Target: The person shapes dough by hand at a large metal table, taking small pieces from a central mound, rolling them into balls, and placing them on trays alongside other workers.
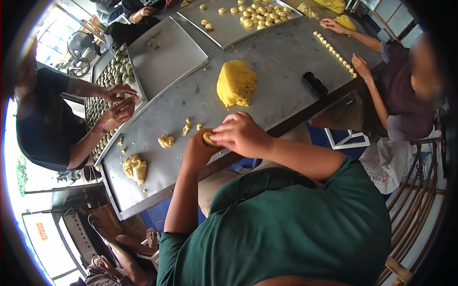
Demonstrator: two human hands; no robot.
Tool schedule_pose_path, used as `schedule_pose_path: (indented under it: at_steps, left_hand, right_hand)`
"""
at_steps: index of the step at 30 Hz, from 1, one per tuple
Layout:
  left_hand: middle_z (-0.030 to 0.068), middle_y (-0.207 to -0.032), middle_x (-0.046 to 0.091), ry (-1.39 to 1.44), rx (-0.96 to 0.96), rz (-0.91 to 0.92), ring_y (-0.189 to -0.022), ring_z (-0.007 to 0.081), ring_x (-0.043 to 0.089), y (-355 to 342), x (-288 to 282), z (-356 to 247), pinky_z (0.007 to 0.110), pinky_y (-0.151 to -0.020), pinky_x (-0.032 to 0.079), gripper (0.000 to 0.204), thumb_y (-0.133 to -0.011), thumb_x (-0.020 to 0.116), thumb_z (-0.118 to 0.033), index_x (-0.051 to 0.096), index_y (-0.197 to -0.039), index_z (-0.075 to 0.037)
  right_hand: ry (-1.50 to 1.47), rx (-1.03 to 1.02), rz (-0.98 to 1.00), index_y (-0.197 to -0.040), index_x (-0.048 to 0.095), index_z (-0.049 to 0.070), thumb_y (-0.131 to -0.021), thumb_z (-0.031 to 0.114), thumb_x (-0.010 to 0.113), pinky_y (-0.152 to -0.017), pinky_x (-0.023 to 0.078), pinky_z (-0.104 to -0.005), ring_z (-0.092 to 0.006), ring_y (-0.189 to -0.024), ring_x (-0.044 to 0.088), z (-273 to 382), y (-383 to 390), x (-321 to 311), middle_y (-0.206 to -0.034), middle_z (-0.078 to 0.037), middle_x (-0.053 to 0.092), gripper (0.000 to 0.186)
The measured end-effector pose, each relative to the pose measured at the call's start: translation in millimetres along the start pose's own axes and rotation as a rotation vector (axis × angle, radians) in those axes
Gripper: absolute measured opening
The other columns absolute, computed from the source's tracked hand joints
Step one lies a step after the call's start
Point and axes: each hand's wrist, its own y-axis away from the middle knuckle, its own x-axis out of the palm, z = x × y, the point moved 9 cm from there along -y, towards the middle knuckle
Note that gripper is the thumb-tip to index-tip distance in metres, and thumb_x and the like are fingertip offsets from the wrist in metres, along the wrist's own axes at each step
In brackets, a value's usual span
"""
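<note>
Over the near edge of the metal table, my left hand (pixel 196 151) is closed around a small round piece of pale yellow dough (pixel 208 138). My right hand (pixel 244 135) meets it from the right, its bent fingers pressing on the same piece and covering part of it. Just beyond my hands sits a big yellow mound (pixel 236 83), crumbly along its lower side. To the left lie a small pale lump of dough (pixel 166 141), a few crumbs (pixel 186 129) and a larger soft dough lump (pixel 135 169).
An empty metal tray (pixel 164 59) lies beyond, beside a tray of dough balls (pixel 224 35). Many rounds fill another tray (pixel 98 114) at left. A black object (pixel 315 83) rests at right, near a row of small balls (pixel 335 55). Co-workers' hands (pixel 117 107) work at left and right.
</note>
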Motion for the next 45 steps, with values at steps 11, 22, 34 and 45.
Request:
schedule_pose_path:
  at_steps: [11,22,34,45]
  left_hand:
    - [0.0155,-0.096,0.075,-0.262,0.021,-0.046,-0.089,0.0272,0.073,0.5,-4.1,-17.5,0.038,-0.078,0.056,0.045,-0.074,0.091,-0.019,0.07,-0.11,-0.003]
    - [0.015,-0.098,0.074,-0.347,0.043,-0.03,-0.091,0.0315,0.072,-7.1,4.9,-9.0,0.04,-0.079,0.055,0.045,-0.075,0.091,-0.024,0.068,-0.109,-0.005]
    - [0.0199,-0.1,0.074,-0.427,0.134,-0.084,-0.096,0.0385,0.072,-11.5,13.5,-20.4,0.043,-0.082,0.056,0.042,-0.074,0.085,-0.016,0.069,-0.111,-0.004]
    - [0.0187,-0.098,0.073,-0.013,0.042,-0.261,-0.091,0.0322,0.073,-9.7,9.3,-7.3,0.041,-0.079,0.056,0.039,-0.077,0.084,-0.013,0.066,-0.11,-0.003]
  right_hand:
    - [-0.151,0.144,0.091,-0.095,0.079,0.016,-0.085,0.022,0.072,-0.103,0.045,-0.0447,-0.0259,-0.108,0.065,-15.4,0.9,21.3,-0.104,-0.001,0.076,0.014]
    - [0.011,0.068,0.065,-0.098,0.079,0.016,-0.086,0.023,0.074,-0.095,0.048,-0.0405,-0.024,-0.105,0.066,-15.3,2.7,18.5,-0.105,-0.001,0.076,0.014]
    - [0.069,0.09,0.244,-0.096,0.076,0.012,-0.082,0.018,0.077,-0.087,0.051,-0.0431,-0.0308,-0.095,0.064,-31.6,4.6,39.0,-0.096,-0.006,0.072,0.015]
    - [-0.347,0.501,-0.037,-0.145,0.057,0.012,-0.089,0.026,0.08,-0.094,0.052,-0.0403,-0.0293,-0.105,0.064,-50.9,8.0,23.3,-0.114,-0.017,0.064,0.062]
